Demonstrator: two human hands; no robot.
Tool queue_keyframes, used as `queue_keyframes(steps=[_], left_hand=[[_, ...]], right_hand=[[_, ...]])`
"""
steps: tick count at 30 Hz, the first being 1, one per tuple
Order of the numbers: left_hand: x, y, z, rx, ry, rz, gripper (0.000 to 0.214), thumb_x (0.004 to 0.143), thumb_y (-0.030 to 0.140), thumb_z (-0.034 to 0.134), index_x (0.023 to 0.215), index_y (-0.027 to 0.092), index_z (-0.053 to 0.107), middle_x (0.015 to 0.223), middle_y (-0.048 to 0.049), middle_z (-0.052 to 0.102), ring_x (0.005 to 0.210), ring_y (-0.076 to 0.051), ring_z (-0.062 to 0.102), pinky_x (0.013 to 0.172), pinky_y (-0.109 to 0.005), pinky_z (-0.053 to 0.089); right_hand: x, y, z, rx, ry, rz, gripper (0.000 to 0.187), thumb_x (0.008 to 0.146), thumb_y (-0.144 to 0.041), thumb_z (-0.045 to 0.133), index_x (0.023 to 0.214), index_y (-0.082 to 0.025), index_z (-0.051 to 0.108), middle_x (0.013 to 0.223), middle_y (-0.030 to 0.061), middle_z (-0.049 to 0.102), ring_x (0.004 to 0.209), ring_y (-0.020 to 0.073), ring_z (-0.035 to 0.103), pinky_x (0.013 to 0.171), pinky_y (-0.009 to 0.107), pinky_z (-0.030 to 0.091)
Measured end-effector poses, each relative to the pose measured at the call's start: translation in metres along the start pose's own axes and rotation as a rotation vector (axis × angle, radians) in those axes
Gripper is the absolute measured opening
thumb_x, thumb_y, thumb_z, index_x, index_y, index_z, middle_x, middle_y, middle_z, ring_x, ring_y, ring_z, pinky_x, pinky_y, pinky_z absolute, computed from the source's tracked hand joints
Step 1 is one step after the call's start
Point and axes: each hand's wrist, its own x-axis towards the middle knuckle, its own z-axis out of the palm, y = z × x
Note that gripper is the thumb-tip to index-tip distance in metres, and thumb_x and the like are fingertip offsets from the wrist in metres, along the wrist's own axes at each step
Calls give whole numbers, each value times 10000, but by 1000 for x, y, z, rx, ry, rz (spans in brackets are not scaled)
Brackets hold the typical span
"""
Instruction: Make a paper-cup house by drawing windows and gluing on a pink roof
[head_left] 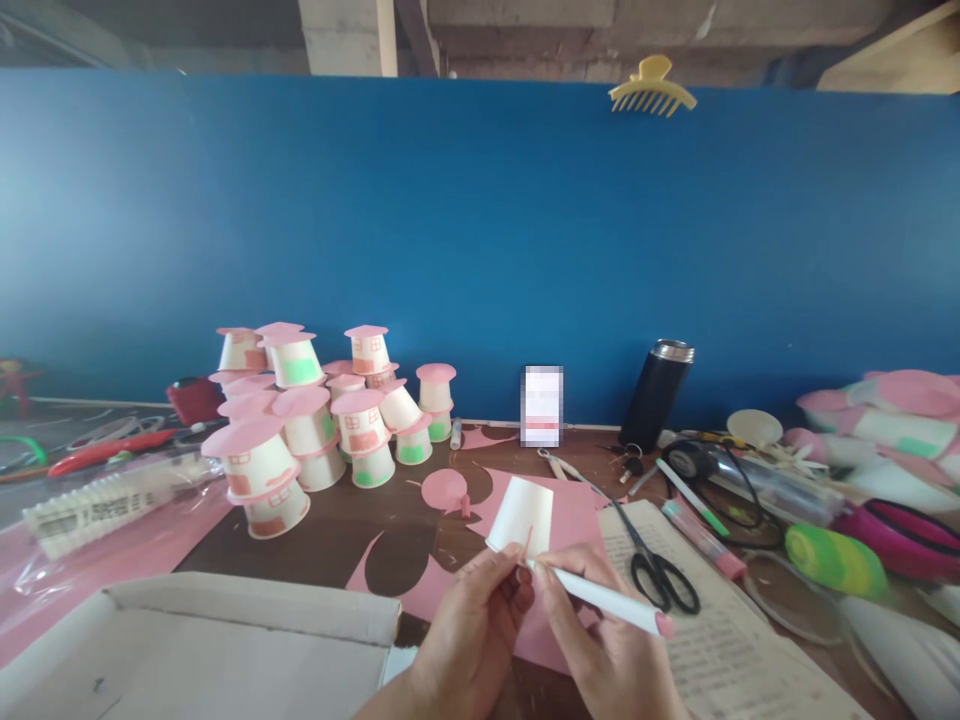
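Note:
A plain white paper cup [523, 508] is tipped upside down in front of me, its lower part hidden by my fingers. My left hand [480, 612] is closed on the cup's rim side. Between the fingers of my right hand [592, 625] is a white marker pen [607, 600] with a pink end; its tip is at the cup wall, where a thin pinkish line shows. Pink paper with round cut-outs [577, 505] lies beneath the hands. Beyond the cup are a pink paper disc [444, 490] and a small pink marker cap [466, 506].
Several decorated cups [300, 430] with pink paper tops stand stacked at left. An open cardboard box [225, 650] is at front left. On the right are black scissors [651, 565], a printed sheet [712, 640], a green-tipped marker [691, 497] and a black flask [654, 398]. A blue partition [480, 230] rises behind.

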Motion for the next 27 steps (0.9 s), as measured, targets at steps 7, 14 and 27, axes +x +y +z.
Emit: queue_keyframes(steps=[7, 14, 27], left_hand=[[-7, 6, 11, -65, 199, -50, 76, 841, 58, 609, 772, 82, 628, 671, -31, 600, 567, -80, 572, 549, -188, 523], [-11, 5, 13, -83, 187, -152, 116, 846, 78, 598, 730, 85, 607, 606, -33, 590, 516, -84, 557, 493, -185, 499], [-8, -16, -4, 72, -33, -171, 258, 617, 176, 868, 769, 109, 671, 655, -14, 621, 605, -88, 578, 622, -205, 483]], right_hand=[[16, 12, -11, 137, 384, 415, 343, 920, -484, 540, 1130, -228, 628, 881, 30, 698, 598, 140, 624, 561, 236, 539], [17, 29, -2, 486, 208, 723, 546, 771, -581, 686, 1158, -206, 601, 948, 57, 750, 830, 254, 725, 670, 314, 581], [16, 31, -2, 280, 175, 626, 454, 771, -558, 683, 1066, -220, 613, 922, 39, 738, 816, 239, 711, 656, 295, 564]])
